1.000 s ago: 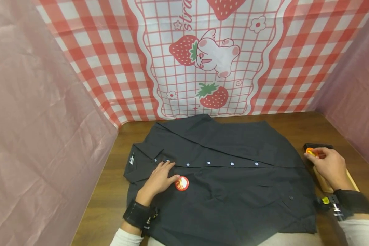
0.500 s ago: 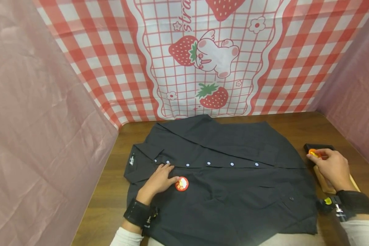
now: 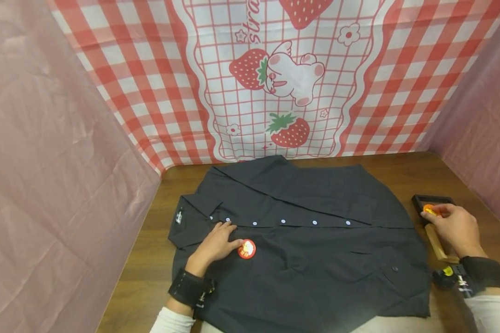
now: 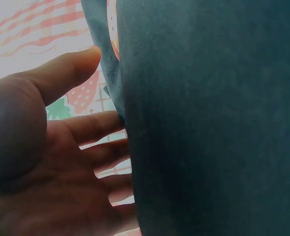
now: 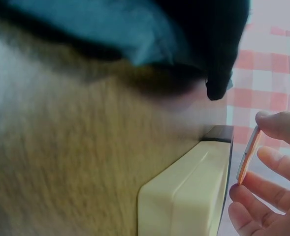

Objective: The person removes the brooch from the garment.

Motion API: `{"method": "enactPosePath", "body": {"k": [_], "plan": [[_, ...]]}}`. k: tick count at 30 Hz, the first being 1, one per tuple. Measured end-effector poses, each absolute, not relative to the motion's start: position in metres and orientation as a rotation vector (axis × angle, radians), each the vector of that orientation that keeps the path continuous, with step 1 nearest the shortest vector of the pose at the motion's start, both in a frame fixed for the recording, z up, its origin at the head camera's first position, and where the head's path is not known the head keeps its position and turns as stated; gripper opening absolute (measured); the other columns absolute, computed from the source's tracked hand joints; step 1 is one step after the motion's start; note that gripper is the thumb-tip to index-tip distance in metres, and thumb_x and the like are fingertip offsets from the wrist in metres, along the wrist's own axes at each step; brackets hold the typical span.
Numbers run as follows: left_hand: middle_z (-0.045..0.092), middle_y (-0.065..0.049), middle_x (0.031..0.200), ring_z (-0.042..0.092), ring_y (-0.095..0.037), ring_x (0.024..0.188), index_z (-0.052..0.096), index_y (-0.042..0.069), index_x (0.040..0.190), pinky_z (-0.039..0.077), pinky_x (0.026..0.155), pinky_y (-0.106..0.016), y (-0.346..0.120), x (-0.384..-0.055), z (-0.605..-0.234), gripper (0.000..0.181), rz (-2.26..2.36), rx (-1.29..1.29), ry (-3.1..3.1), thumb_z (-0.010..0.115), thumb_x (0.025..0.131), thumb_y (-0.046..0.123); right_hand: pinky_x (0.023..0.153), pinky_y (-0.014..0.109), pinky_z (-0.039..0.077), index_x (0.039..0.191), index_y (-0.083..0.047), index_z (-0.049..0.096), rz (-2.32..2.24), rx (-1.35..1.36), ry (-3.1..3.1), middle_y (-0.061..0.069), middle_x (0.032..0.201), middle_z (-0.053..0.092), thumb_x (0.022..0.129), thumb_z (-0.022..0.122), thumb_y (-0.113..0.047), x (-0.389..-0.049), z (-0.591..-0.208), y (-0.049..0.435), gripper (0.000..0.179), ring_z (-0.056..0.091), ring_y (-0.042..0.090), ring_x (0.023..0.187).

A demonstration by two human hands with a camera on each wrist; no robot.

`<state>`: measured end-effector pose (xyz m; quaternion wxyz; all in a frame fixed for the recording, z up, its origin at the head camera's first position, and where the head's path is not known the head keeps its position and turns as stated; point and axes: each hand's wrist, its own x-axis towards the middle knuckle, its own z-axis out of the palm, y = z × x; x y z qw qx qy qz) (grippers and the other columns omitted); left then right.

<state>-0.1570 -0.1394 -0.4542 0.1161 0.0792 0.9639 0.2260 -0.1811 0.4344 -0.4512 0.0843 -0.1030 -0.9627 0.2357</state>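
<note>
A dark button-up shirt point(image 3: 316, 268) lies spread on the table, collar to the left. My left hand point(image 3: 214, 245) rests on it with relaxed fingers near the row of white buttons. Its thumb tip touches or lies right beside a round red badge point(image 3: 247, 249) on the cloth. At the right, my right hand point(image 3: 458, 229) pinches a round orange badge point(image 3: 430, 210) between thumb and fingers. In the right wrist view that badge point(image 5: 248, 155) appears edge-on, thin with a metallic back. It is held above a black-rimmed tray point(image 3: 417, 200) and a light wooden box point(image 3: 436, 245), both partly hidden by the hand.
Brown wooden tabletop point(image 3: 137, 259) surrounds the shirt. A red-and-white checked strawberry cloth point(image 3: 289, 129) hangs at the back, and pink cloth walls point(image 3: 79, 185) stand at both sides. The tray and box sit close to the right wall.
My right hand has shifted slightly right and down in the head view, carrying the orange badge and uncovering more of the black tray. The left hand and red badge stay in place.
</note>
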Motion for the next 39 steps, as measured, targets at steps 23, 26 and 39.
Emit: {"method": "enactPosePath", "body": {"k": [23, 26, 39], "plan": [[0.046, -0.02, 0.147, 0.033, -0.04, 0.143, 0.057, -0.002, 0.131, 0.03, 0.114, -0.056, -0.147, -0.157, -0.455, 0.054, 0.719, 0.23, 2.8, 0.064, 0.092, 0.034, 0.075, 0.061, 0.041, 0.111, 0.016, 0.056, 0.635, -0.362, -2.976, 0.043, 0.11, 0.055, 0.094, 0.062, -0.035, -0.187, -0.449, 0.449, 0.055, 0.048, 0.062, 0.094], [0.046, -0.02, 0.148, 0.033, -0.04, 0.143, 0.057, -0.002, 0.132, 0.03, 0.114, -0.056, -0.147, -0.157, -0.454, 0.054, 0.723, 0.225, 2.791, 0.064, 0.092, 0.034, 0.074, 0.061, 0.041, 0.111, 0.017, 0.056, 0.614, -0.355, -2.981, 0.043, 0.11, 0.056, 0.093, 0.063, -0.033, -0.189, -0.448, 0.45, 0.054, 0.049, 0.062, 0.093], [0.044, -0.019, 0.15, 0.03, -0.04, 0.145, 0.056, -0.001, 0.133, 0.029, 0.115, -0.056, -0.148, -0.158, -0.456, 0.055, 0.726, 0.209, 2.784, 0.064, 0.093, 0.036, 0.081, 0.06, 0.038, 0.102, 0.016, 0.062, 0.552, -0.276, -2.962, 0.04, 0.103, 0.061, 0.091, 0.063, -0.02, -0.194, -0.456, 0.452, 0.038, 0.051, 0.062, 0.095]]}}
